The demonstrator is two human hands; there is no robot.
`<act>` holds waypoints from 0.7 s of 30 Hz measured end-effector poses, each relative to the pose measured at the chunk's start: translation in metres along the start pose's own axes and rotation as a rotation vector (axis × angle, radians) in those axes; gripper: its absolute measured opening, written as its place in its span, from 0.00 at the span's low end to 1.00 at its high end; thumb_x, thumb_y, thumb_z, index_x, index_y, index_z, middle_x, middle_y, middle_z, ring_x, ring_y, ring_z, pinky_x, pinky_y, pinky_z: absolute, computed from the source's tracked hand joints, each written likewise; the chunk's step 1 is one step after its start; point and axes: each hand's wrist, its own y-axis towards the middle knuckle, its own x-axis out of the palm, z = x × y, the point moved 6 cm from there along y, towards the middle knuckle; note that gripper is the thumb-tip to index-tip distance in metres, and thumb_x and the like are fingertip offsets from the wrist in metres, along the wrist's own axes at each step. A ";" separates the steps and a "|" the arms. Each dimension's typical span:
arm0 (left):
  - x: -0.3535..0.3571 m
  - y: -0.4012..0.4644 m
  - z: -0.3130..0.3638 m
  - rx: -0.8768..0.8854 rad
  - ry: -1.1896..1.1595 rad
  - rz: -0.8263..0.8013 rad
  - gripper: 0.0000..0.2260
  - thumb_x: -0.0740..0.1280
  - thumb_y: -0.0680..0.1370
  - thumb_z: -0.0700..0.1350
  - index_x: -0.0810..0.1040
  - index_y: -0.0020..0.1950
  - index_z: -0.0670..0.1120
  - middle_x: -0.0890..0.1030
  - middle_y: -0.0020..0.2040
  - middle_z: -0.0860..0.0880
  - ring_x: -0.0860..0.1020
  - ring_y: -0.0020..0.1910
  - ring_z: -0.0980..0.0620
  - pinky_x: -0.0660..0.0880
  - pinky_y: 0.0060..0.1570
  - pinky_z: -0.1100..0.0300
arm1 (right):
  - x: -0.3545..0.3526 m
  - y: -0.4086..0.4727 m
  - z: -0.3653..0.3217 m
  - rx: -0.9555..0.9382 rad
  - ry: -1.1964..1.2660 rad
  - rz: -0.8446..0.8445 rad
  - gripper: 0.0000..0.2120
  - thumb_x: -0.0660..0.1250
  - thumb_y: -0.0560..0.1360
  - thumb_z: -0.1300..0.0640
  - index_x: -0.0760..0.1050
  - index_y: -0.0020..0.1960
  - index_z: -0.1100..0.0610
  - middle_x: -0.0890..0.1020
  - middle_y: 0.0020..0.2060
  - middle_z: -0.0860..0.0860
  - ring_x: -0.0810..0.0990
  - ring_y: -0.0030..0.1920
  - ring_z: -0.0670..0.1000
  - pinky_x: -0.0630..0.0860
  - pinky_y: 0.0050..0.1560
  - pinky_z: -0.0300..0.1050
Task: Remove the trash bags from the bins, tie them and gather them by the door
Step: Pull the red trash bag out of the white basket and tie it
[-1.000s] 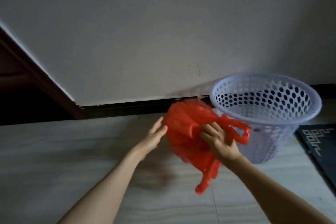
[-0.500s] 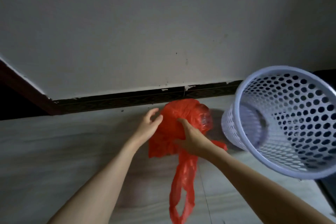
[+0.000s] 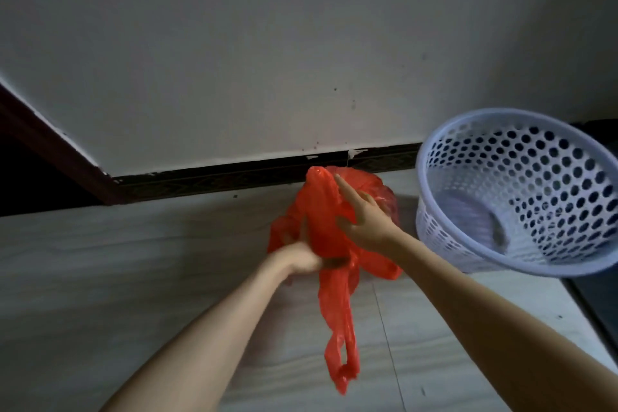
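A red plastic trash bag (image 3: 326, 227) sits on the pale floor by the wall's dark skirting. One of its handle loops trails toward me along the floor. My left hand (image 3: 301, 256) grips the bag's left lower side, fingers curled into the plastic. My right hand (image 3: 363, 221) lies on the bag's right side with straight fingers pointing up and left. The white perforated bin (image 3: 521, 191) stands just right of the bag, with no bag inside it.
A grey wall (image 3: 267, 60) rises behind the bag. A dark wooden door frame (image 3: 57, 154) runs diagonally at the left, with a dark opening beside it. A dark mat edge (image 3: 595, 304) lies at the far right on the floor.
My left hand dropped from the bag's top left to its lower left and closed on the plastic. My right hand's fingers straightened over the bag. The handle loop stretched farther toward me.
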 end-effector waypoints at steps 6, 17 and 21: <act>0.027 0.016 -0.015 -0.141 -0.374 0.448 0.41 0.70 0.70 0.47 0.47 0.75 0.53 0.42 0.75 0.36 0.55 0.73 0.36 0.62 0.70 0.47 | 0.011 -0.016 0.042 0.252 -0.159 -0.203 0.44 0.64 0.72 0.64 0.36 0.75 0.53 0.53 0.74 0.62 0.52 0.74 0.65 0.58 0.72 0.59; -0.136 -0.046 0.029 0.214 -0.732 0.571 0.04 0.65 0.75 0.38 0.77 0.43 0.46 0.75 0.26 0.50 0.74 0.24 0.60 0.68 0.26 0.70 | -0.111 -0.021 -0.029 0.082 0.502 0.454 0.17 0.62 0.74 0.65 0.73 0.62 0.58 0.78 0.49 0.55 0.76 0.40 0.47 0.73 0.29 0.27; -0.148 -0.070 0.047 0.371 -1.157 0.241 0.09 0.63 0.75 0.51 0.74 0.53 0.51 0.81 0.46 0.52 0.79 0.44 0.49 0.73 0.44 0.57 | -0.114 -0.022 -0.043 0.014 0.822 0.329 0.17 0.64 0.76 0.60 0.70 0.64 0.54 0.77 0.55 0.55 0.79 0.45 0.48 0.78 0.32 0.34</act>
